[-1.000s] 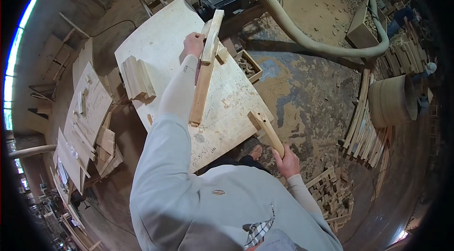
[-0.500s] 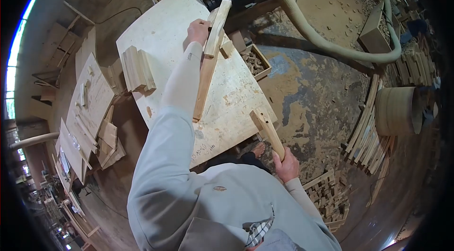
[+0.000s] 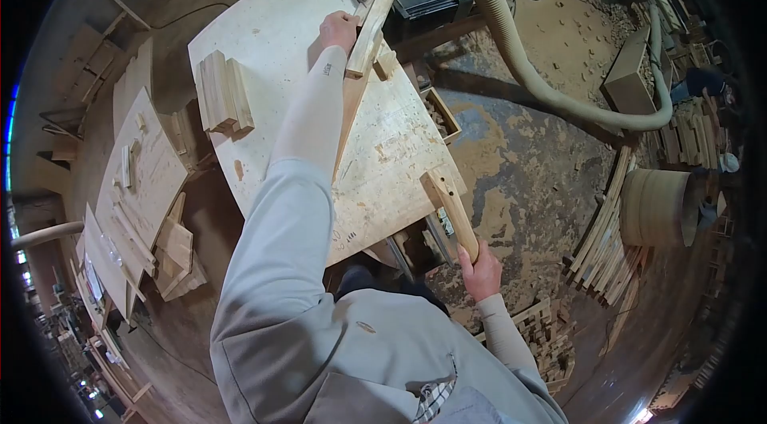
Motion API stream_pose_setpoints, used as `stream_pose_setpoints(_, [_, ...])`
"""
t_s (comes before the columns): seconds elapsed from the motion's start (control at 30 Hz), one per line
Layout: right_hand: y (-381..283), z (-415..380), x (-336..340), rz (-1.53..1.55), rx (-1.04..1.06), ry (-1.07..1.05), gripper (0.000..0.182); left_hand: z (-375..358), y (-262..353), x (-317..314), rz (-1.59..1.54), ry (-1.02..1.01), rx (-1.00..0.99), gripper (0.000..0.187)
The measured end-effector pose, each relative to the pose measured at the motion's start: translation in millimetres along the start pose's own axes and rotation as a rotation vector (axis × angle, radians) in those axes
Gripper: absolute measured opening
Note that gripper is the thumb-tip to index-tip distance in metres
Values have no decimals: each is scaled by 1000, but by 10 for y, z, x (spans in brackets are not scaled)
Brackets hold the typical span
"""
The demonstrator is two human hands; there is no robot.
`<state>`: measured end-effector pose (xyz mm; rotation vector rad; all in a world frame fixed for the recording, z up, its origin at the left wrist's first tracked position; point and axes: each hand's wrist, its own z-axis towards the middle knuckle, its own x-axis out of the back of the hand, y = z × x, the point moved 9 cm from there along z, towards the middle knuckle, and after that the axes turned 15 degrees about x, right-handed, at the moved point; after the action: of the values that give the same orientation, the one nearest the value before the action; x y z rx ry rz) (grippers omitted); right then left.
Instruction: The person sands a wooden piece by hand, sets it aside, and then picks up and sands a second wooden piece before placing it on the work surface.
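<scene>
My left hand (image 3: 339, 31) reaches across the pale plywood table (image 3: 280, 16). Its fingers are closed at the edge of a wooden piece (image 3: 363, 11), beside a thick wooden bar (image 3: 372, 32) that lies slantwise. Under that bar a longer, darker board (image 3: 349, 116) runs toward me, partly behind my sleeve. Low at the right, my right hand (image 3: 482, 270) is wrapped round the near end of a wooden piece with holes (image 3: 454, 212). The far end of this piece meets a short crosspiece (image 3: 431, 189) at the table's corner.
Several wooden blocks (image 3: 222, 92) stand stacked at the table's left. A motor (image 3: 431, 0) sits beyond the table, with a ribbed hose (image 3: 519, 64) curving right. A box of offcuts (image 3: 447, 127) is by the table's right edge. Long wooden strips (image 3: 603, 240) lie near a round drum (image 3: 657, 207).
The view has shifted slightly, and metal parts under the table's near edge now show. Both hands keep their holds, with little movement against the table.
</scene>
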<state>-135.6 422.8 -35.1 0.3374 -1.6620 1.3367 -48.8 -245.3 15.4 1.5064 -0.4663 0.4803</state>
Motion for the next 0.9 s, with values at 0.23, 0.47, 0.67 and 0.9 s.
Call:
stream_pose_setpoints(0.23, [179, -64, -106, -46, -31, -15, 43, -21, 66, 16, 43, 21, -50, 27])
stream_pose_setpoints(0.47, [96, -61, -26, -41, -8, 43, 43, -40, 1, -30, 20, 2, -18, 28])
stream_pose_setpoints(0.67, [-27, -49, 96, -36, -32, 19, 42, -116, -8, 45, 16, -54, -12, 33])
stream_pose_setpoints(0.9, [-108, -35, 232, -99, -11, -9, 44, 4, -286, -148, -251, -101, 71, 36])
